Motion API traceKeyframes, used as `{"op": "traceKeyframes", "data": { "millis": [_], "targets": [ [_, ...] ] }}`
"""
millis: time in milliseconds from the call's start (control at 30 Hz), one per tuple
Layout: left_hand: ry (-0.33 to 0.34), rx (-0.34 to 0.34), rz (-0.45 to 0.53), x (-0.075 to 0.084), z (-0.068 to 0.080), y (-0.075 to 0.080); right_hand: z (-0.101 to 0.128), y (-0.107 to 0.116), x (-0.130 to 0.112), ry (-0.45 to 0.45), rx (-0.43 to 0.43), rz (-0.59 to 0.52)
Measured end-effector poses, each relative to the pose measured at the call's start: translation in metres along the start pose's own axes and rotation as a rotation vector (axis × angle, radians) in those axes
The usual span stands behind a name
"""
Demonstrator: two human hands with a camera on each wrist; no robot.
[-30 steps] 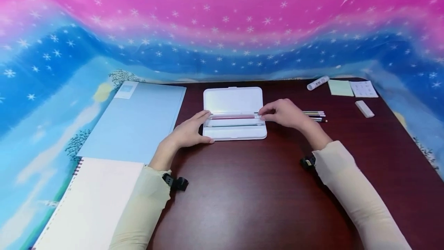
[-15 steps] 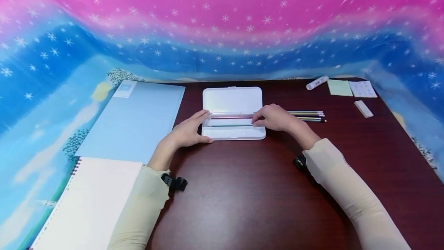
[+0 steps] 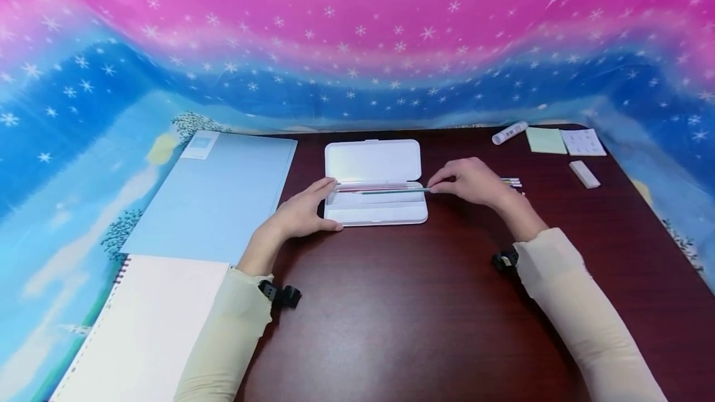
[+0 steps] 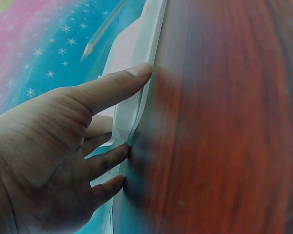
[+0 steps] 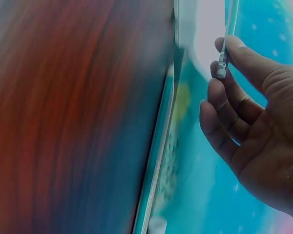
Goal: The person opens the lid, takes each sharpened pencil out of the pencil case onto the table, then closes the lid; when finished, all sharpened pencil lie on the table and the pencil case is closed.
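Pinching a green pencil (image 3: pixel 393 190) near its eraser end, your right hand (image 3: pixel 472 181) holds it level above the open white pencil case (image 3: pixel 375 213), the tip reaching out over the case's tray; the right wrist view shows the metal ferrule and eraser (image 5: pixel 221 68) held by your thumb and a finger. Your left hand (image 3: pixel 301 211) steadies the case at its left end, thumb along the near edge and fingers against the end of the case, as the left wrist view also shows. A red pencil (image 3: pixel 363 188) lies in the tray behind the green one. Just beyond your right hand, more pencils (image 3: pixel 512 182) lie on the dark wooden table (image 3: pixel 402 303). A blue folder (image 3: pixel 218 194) and a spiral notebook (image 3: pixel 145 327) sit to your left; a glue stick (image 3: pixel 509 133), a green sticky pad (image 3: pixel 546 140) and an eraser (image 3: pixel 584 174) sit at the far right.
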State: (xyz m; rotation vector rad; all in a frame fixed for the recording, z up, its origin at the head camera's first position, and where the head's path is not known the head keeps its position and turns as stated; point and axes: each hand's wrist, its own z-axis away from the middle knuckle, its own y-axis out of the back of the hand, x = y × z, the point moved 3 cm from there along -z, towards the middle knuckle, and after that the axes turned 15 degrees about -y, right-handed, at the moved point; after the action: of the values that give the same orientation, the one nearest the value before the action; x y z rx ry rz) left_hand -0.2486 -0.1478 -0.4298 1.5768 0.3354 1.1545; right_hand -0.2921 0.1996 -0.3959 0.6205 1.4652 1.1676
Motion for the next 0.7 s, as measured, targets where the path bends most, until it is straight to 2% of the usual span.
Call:
{"op": "traceKeyframes", "data": {
  "millis": [167,367,533,700],
  "targets": [
    [0.003,-0.001,0.003,-0.001,0.0,0.0,0.016,0.018,0.029,-0.065,0.056,-0.015],
    [0.001,0.0,0.008,0.0,-0.001,-0.002,0.037,0.035,0.068,-0.165,0.079,-0.041],
    [-0.007,0.004,0.008,0.0,-0.002,-0.001,0.051,0.04,0.098,-0.253,0.089,-0.049],
    [-0.012,0.003,0.002,-0.001,0.0,-0.002,0.06,0.043,0.117,-0.303,0.097,-0.045]
  ]
}}
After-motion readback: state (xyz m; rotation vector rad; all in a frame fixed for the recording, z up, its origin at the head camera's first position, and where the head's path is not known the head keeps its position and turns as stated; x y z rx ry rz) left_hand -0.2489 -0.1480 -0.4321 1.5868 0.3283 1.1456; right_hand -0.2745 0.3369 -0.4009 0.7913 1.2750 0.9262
